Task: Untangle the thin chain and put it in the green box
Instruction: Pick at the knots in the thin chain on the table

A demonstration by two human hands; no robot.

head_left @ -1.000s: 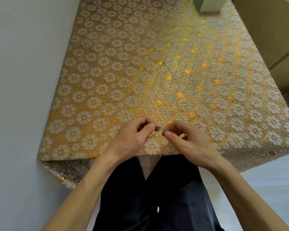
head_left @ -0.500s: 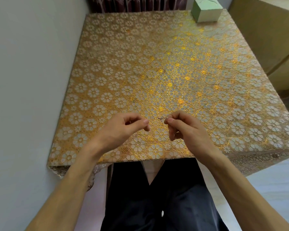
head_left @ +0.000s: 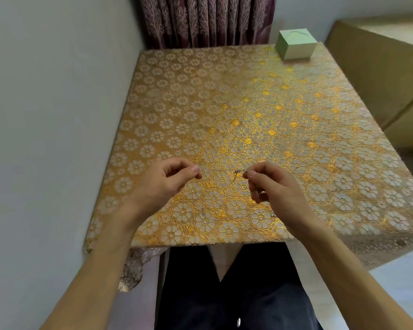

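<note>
A person seated at the 6 o'clock edge of a tabletop (head_left: 224, 103) covered in a gold floral cloth holds a thin chain (head_left: 221, 171) drawn out level between both hands, just above the cloth. The left hand (head_left: 167, 184), toward 7 o'clock, pinches one end between thumb and forefinger, its other fingers curled in. The right hand (head_left: 272, 186), toward 5 o'clock, pinches the chain the same way. A small dark knot or clasp, too fine to tell which, sits on the chain just beside the right hand's fingertips (head_left: 248, 173). The green box (head_left: 296, 47) stands closed at the far corner, about 1 o'clock, well apart from the hands. A patterned purple curtain (head_left: 208, 20) hangs behind the 12 o'clock edge, and a pale wall (head_left: 57, 115) runs along the 9 o'clock side.
</note>
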